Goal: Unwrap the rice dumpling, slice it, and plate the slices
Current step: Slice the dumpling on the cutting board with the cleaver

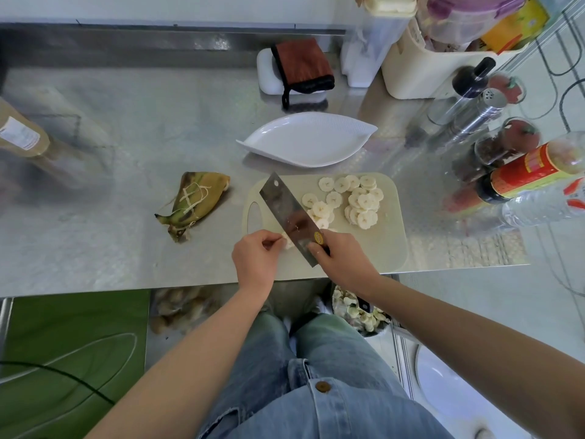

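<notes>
Nearest are the jeans (pixel 316 391), with one brown button (pixel 323 387) and no brand mark that can be read. Just past the knees, under the table (pixel 126 137) edge, one bin (pixel 361 312) holds pale round offcuts. Both hands work at the near edge of the one board (pixel 380 242). The left hand (pixel 256 258) has its fingers curled in, and thumb and fingertips pinch a small white piece (pixel 288 242) against the board. The right hand (pixel 342 261) is closed round the handle of the one cleaver (pixel 291 213), thumb lying on the blade's near end. The blade slants away to the left and stands just beside the piece. A round yellow sticker (pixel 319 238) sits on the blade near the handle; its writing is too small to read. Farther along the board lie the slices (pixel 348 198), roughly twenty of them. They overlap in loose heaps, so an exact count cannot be told. Left of the board, apart from it on the table, lies one dumpling (pixel 193 201), wrapped in yellow-green leaf and tied with pale string. Beyond the board stands one white leaf-shaped plate (pixel 307 141). At the right a red bottle (pixel 531 172) lies on its side, its label print blurred. At the far left a tan bottle (pixel 22 134) bears a white label, also unreadable. Farthest, a brown cloth (pixel 300 64) rests on a white block.
</notes>
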